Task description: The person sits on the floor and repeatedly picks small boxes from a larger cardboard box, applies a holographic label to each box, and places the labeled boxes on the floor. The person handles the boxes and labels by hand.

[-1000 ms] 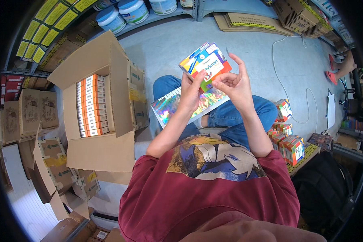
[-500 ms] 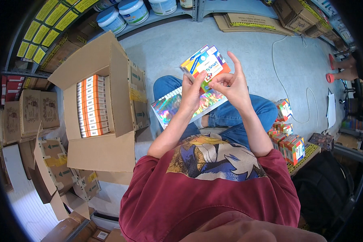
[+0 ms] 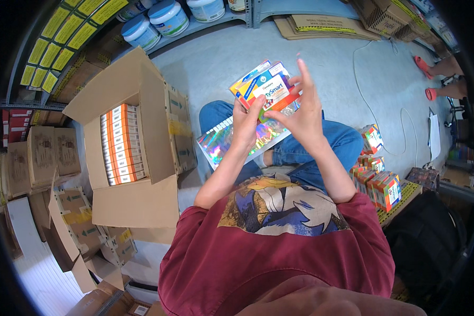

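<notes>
My left hand (image 3: pixel 247 124) holds a small stack of colourful boxes (image 3: pixel 268 87) with white labels, thumb on the front. My right hand (image 3: pixel 305 113) is at the stack's right side, fingers stretched apart and raised, its thumb near the lower edge of the boxes. A shiny holographic sheet with a white edge (image 3: pixel 224 142) lies across my legs below the boxes. At my right on the floor stand several more colourful boxes (image 3: pixel 387 192).
An open cardboard carton (image 3: pixel 134 200) at my left holds rows of orange-and-white boxes (image 3: pixel 121 147). Shelves (image 3: pixel 282 8) line the back, with white tubs (image 3: pixel 168 18). Flattened cardboard (image 3: pixel 321 29), a white cable (image 3: pixel 384 152), a black backpack (image 3: pixel 421 242) and another person's feet (image 3: pixel 431 94) are at the right.
The fingers of my right hand have straightened and moved up beside the boxes, away from their earlier pinch. The boxes have shifted slightly left. The other person's feet have moved.
</notes>
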Demonstrator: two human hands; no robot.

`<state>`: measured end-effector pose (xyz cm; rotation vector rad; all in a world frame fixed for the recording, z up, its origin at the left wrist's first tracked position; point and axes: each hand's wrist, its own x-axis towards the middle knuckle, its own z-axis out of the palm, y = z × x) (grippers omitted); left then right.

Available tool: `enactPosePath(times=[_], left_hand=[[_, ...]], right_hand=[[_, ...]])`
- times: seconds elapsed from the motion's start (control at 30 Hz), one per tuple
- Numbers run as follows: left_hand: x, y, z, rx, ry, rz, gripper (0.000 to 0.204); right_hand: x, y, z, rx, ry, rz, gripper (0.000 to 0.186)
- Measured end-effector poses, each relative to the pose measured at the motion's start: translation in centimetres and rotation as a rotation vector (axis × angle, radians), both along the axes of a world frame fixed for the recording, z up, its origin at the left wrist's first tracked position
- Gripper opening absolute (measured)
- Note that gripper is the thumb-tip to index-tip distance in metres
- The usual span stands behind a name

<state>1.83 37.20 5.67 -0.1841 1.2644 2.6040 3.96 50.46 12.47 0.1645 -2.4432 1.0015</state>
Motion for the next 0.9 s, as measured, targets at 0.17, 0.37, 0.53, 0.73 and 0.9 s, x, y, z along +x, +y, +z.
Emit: enactPosePath(times=[0.17,0.37,0.53,0.73,0.9], left_hand=[[0.5,0.1,-0.4,-0.080,0.107,-0.003,0.044],[0.0,-0.3,-1.3,-0.099,0.020,0.029,0.042],[0.0,-0.7,-0.2,0.114,0.055,-0.052,0.044],[0.3,1.2,0.3,0.090,0.036,-0.089,0.044],[0.2,1.3,0.0,-0.016,0.041,-0.103,0.056]], right_hand=[[-0.3,3.1,-1.8,-0.544,-0.364,0.136,0.110],[-0.5,6.7,-2.7,-0.887,-0.161,-0.038,0.089],[-0.3,7.0,-3.0,-0.607,-0.063,-0.172,0.084],[-0.1,4.0,-5.5,-0.766,-0.287,0.044,0.077],[-0.5,3.8,-6.2,-0.876,-0.300,0.114,0.073]])
